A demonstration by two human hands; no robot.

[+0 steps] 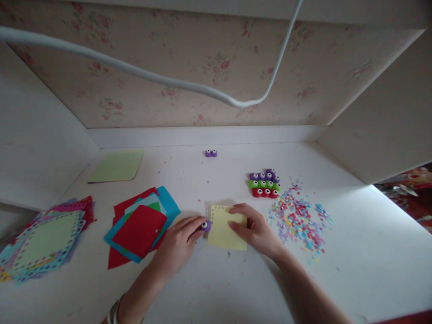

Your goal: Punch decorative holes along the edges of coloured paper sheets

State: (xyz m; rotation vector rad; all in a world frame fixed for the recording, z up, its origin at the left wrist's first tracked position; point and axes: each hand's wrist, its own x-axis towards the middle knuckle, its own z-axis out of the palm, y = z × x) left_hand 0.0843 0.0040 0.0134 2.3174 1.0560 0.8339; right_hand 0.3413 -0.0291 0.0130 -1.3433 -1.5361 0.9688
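My left hand is closed around a small purple craft punch with a white-and-black button on top. The punch sits at the left edge of a pale yellow sheet of paper. Small punched holes run along the sheet's top edge and upper left edge. My right hand grips the sheet from its right side, thumb and fingers over its face. Whether the punch's jaw is around the paper edge or just beside it, I cannot tell.
Several purple, green and red punches stand in rows right of centre, beside scattered paper confetti. Two purple punches are at the back. Coloured sheets, hole-edged sheets and a pale green stack lie left. A white cable hangs across above.
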